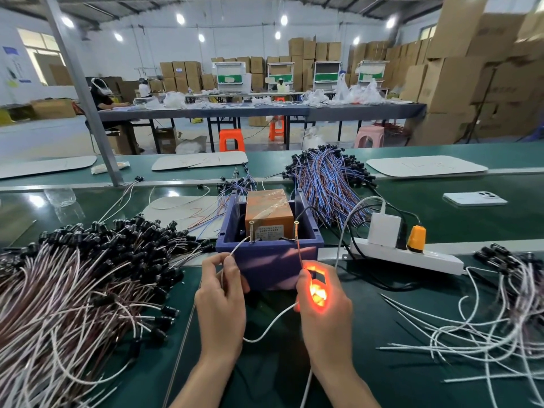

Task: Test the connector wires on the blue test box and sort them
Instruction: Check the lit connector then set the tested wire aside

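The blue test box [269, 260] sat on the green belt [382, 363], just ahead of both hands. The left hand [220, 304] pinched a white lead [239, 246] reaching the box's left screw [251, 231]. The right hand [322, 307] gripped a glowing orange connector [318, 293], its red lead [299, 251] rising to the right screw [295, 231].

- Could not make out the lit end of the connector wire [270, 323] inside the right hand [322, 301]: washed out by orange glow, wrapped by fingers [334, 282].
- Could not read the label [269, 232] on the orange unit [266, 204]: print too small.
- Lost that unit's lower part behind the blue test box [269, 260] wall.
- Lost the left wire pile [73, 290] past the left and bottom edges, the right wire pile [500, 319] past the right edge.
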